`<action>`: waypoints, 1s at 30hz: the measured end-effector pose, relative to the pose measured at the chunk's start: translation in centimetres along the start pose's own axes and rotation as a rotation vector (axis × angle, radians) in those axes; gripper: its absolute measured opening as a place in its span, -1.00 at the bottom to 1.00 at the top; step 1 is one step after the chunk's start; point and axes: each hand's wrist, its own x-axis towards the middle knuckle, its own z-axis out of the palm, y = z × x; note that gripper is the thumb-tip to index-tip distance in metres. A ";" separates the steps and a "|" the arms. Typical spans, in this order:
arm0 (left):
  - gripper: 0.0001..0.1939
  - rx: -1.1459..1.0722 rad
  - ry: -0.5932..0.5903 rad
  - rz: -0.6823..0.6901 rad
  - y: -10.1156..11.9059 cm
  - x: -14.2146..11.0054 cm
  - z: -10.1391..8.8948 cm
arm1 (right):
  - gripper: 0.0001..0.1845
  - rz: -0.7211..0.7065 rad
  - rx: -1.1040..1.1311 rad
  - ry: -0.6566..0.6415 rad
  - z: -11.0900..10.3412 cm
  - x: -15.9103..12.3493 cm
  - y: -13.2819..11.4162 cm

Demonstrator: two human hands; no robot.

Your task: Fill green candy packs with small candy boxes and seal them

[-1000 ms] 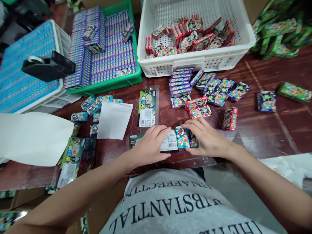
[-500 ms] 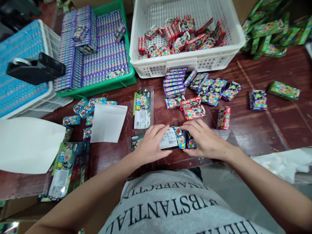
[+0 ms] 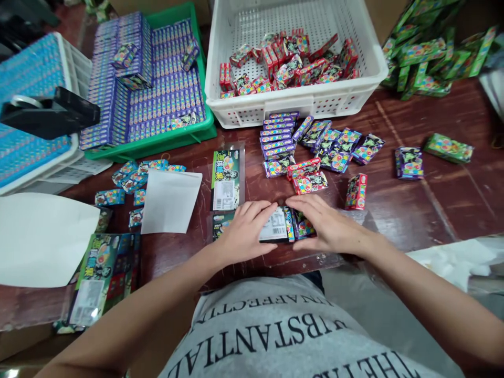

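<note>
My left hand [image 3: 244,231] is closed over a black printed plastic bag [image 3: 275,224] with a white barcode label, lying on the table. A blue candy box [image 3: 290,224] shows as a narrow strip at the bag's right end. My right hand [image 3: 328,227] is closed on a purple candy box [image 3: 304,226] that sits against the blue one; thumb and fingers grip its near and far sides. Palm and fingers hide part of both. Just behind my left hand lies another printed bag [image 3: 226,181], flat, green and black with a label.
Purple boxes [image 3: 331,144] and red boxes [image 3: 311,182] lie beyond my hands. Behind them stand a white crate [image 3: 295,107] of red boxes and a green crate [image 3: 157,147] of purple ones. White paper [image 3: 171,202] and printed bags [image 3: 92,278] lie left.
The blue box has slid left into the bag, so less of it shows. The purple box has followed, with more of it visible beside my right hand. The view has shifted slightly.
</note>
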 end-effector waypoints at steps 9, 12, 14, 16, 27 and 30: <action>-0.04 -0.019 0.017 -0.056 0.5 0.6 0.9 | -0.41 0.009 0.029 -0.015 -0.2 -0.4 0.0; -0.06 -0.025 0.035 -0.085 0.7 0.8 1.1 | -0.42 0.019 0.092 -0.030 0.1 -0.4 -0.6; -0.08 -0.030 0.017 -0.054 0.7 0.7 1.2 | -0.42 0.015 0.139 -0.052 0.3 -0.6 -1.0; -0.08 -0.031 -0.004 -0.018 0.6 0.6 1.2 | -0.39 0.000 0.169 -0.057 0.1 -0.6 -1.1; -0.15 0.311 -0.178 0.061 3.3 2.2 -0.9 | -0.71 0.239 -0.483 0.311 -5.5 3.9 2.9; -0.32 0.313 -0.199 0.051 3.2 2.3 -1.4 | -0.64 0.199 -0.368 0.295 -4.4 0.4 1.8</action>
